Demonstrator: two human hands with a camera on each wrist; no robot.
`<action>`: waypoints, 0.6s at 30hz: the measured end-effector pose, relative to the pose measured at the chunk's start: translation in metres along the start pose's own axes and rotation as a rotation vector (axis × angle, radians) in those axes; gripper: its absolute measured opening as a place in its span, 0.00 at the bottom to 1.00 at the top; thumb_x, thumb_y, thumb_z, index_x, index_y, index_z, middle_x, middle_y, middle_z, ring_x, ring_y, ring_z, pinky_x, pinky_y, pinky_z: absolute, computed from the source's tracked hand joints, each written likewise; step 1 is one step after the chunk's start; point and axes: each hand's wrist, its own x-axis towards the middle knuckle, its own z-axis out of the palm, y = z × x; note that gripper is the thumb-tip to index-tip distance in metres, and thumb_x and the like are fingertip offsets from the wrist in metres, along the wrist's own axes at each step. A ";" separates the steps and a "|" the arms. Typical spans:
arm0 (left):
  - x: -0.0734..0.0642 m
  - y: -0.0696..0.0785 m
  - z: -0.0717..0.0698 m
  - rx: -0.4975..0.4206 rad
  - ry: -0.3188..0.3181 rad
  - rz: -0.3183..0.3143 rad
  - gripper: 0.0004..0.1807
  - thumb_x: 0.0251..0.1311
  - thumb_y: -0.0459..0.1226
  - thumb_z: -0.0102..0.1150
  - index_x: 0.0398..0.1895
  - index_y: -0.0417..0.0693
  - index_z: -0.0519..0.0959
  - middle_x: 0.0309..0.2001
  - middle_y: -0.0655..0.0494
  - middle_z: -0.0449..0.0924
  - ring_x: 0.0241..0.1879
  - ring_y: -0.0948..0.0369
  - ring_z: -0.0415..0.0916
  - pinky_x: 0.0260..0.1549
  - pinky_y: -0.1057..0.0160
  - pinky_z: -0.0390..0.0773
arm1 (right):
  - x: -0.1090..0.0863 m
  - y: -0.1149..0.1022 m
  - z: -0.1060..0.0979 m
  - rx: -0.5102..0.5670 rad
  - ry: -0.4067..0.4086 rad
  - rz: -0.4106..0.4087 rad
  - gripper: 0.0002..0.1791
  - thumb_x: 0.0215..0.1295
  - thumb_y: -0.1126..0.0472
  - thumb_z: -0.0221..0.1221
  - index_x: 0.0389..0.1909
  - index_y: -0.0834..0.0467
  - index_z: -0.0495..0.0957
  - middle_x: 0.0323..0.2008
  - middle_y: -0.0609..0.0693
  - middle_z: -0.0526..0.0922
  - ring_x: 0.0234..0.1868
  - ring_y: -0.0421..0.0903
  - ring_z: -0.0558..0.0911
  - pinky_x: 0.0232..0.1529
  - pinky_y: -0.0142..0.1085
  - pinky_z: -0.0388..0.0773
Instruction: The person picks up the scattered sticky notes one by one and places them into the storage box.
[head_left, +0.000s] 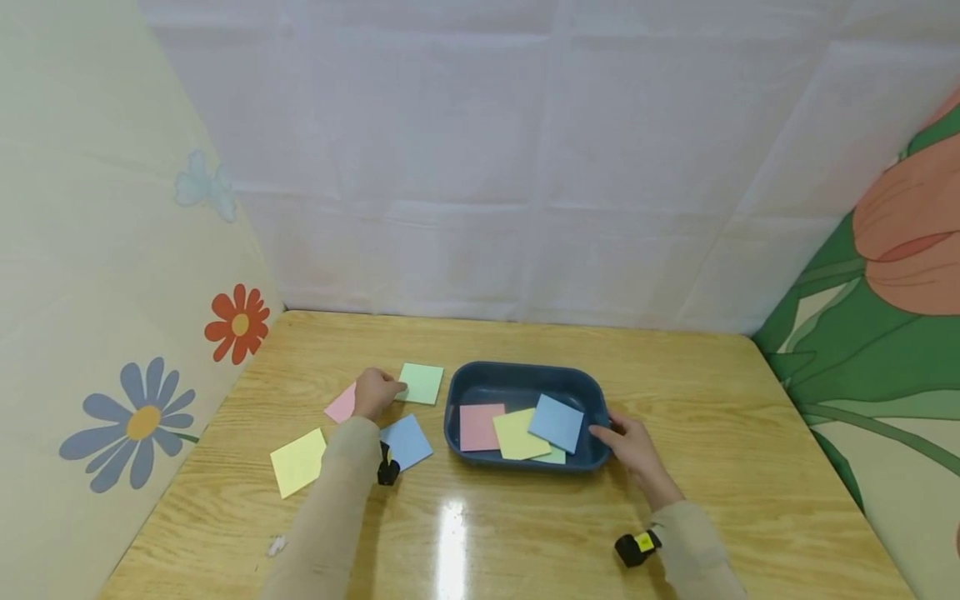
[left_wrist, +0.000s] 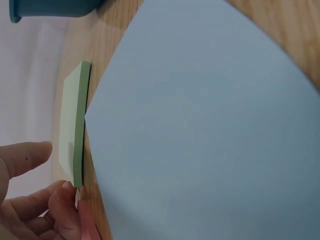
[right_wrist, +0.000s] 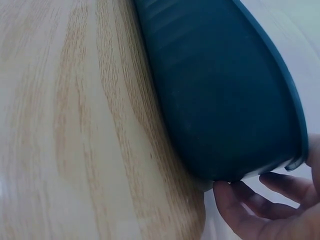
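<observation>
On the left of the table, my left hand (head_left: 374,393) reaches a light green sticky note pad (head_left: 423,383). In the left wrist view its thumb (left_wrist: 31,156) overlaps the pad's top face, apart from the curled fingers at the pad's lower end. A pink pad (head_left: 342,403) is partly hidden under that hand. Beside the wrist lies a blue pad (head_left: 407,442), with a yellow pad (head_left: 298,462) further left. My right hand (head_left: 636,450) grips the right end of a dark blue plastic bin (head_left: 525,369), thumb at the rim and fingers against the outer wall.
Inside the bin lie a pink pad (head_left: 482,427), a yellow pad (head_left: 521,435), a blue pad (head_left: 557,423) and a mostly covered green pad (head_left: 557,456). A small white scrap (head_left: 277,545) is near the left forearm. A white cloth (head_left: 510,208) hangs behind the wooden table (head_left: 540,533).
</observation>
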 end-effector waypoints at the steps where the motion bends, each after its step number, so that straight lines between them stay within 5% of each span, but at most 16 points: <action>1: 0.000 0.000 0.000 0.004 -0.004 -0.001 0.15 0.49 0.36 0.63 0.12 0.43 0.69 0.11 0.59 0.62 0.13 0.64 0.58 0.12 0.69 0.60 | 0.000 0.000 0.000 0.000 0.000 -0.002 0.25 0.64 0.64 0.53 0.60 0.69 0.65 0.51 0.65 0.72 0.44 0.49 0.73 0.41 0.33 0.75; 5: -0.001 0.003 0.001 0.049 -0.012 -0.018 0.18 0.45 0.37 0.66 0.08 0.45 0.67 0.10 0.58 0.64 0.12 0.63 0.59 0.11 0.68 0.61 | 0.000 -0.001 0.001 -0.006 0.004 -0.004 0.24 0.64 0.64 0.53 0.60 0.69 0.65 0.50 0.64 0.73 0.43 0.48 0.74 0.39 0.32 0.74; 10: -0.002 0.006 0.001 0.129 0.003 -0.039 0.13 0.40 0.36 0.69 0.16 0.39 0.73 0.17 0.51 0.74 0.18 0.59 0.68 0.14 0.67 0.66 | -0.001 -0.002 0.002 -0.025 0.009 -0.009 0.24 0.63 0.64 0.54 0.59 0.69 0.66 0.49 0.65 0.73 0.44 0.49 0.74 0.40 0.33 0.75; 18: -0.002 0.009 0.005 0.179 0.028 -0.040 0.13 0.41 0.35 0.69 0.24 0.36 0.74 0.21 0.49 0.76 0.21 0.57 0.72 0.16 0.64 0.68 | -0.002 -0.002 0.001 0.013 0.001 0.001 0.25 0.64 0.64 0.53 0.60 0.69 0.64 0.49 0.65 0.73 0.40 0.45 0.75 0.35 0.31 0.75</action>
